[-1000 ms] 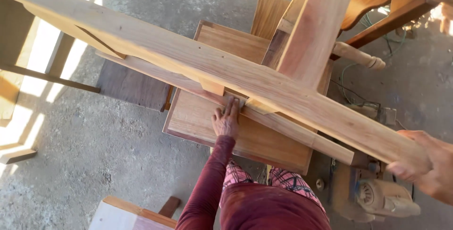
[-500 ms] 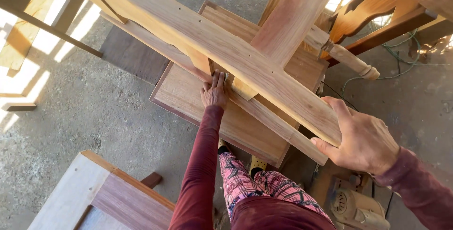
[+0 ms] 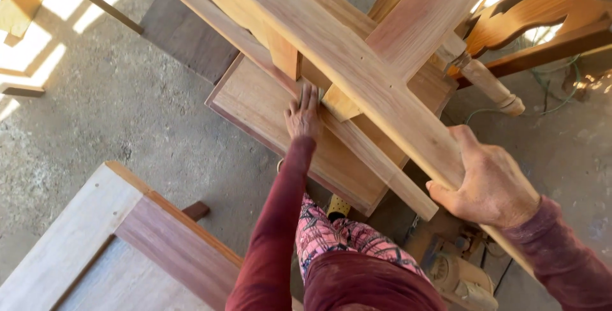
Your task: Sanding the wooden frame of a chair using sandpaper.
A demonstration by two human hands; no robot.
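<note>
A large wooden frame (image 3: 344,49) of light planks joined crosswise fills the upper middle of the head view. My right hand (image 3: 488,180) grips the long upper plank near its near end, thumb over the top edge. My left hand (image 3: 304,114) lies flat, fingers together, against the lower rail of the frame beside a short wooden block (image 3: 284,52). A flat wooden panel (image 3: 268,103) lies on the floor under the frame. Both arms wear dark red sleeves.
Another framed wooden panel (image 3: 121,241) lies at the lower left on the concrete floor (image 3: 95,119). Turned legs and curved brown wooden parts (image 3: 510,24) stand at the upper right. A power tool (image 3: 459,276) with cables sits by my right leg.
The view has dropped and swung left, bringing the lower-left panel further in. My right hand has slid up along the plank and now grips it; my left hand stays on the lower rail.
</note>
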